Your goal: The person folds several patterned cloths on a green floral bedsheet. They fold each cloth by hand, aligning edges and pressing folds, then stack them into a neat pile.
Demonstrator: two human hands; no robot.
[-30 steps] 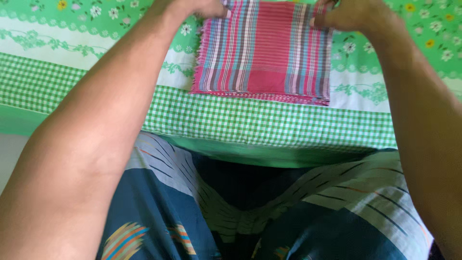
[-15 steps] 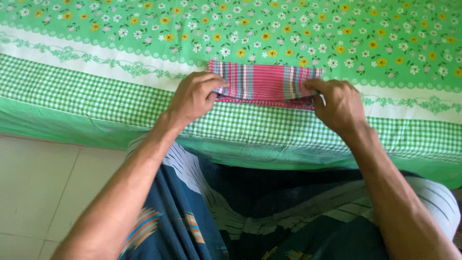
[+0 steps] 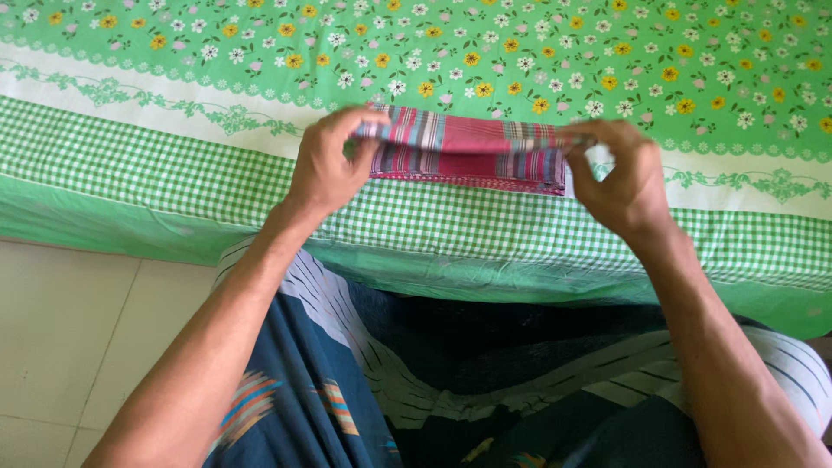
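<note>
Both your hands hold a folded plaid cloth over the bed
Head view: your left hand (image 3: 328,165) and right hand (image 3: 620,178) pinch the ends of the folded pink plaid cloth (image 3: 468,147), lifted just above the green floral bedsheet (image 3: 607,52), near its checked border (image 3: 173,169)

No packages, no labels, no signs, no screens in view, across the green flowered bedsheet (image 3: 520,52) or anywhere around it.
</note>
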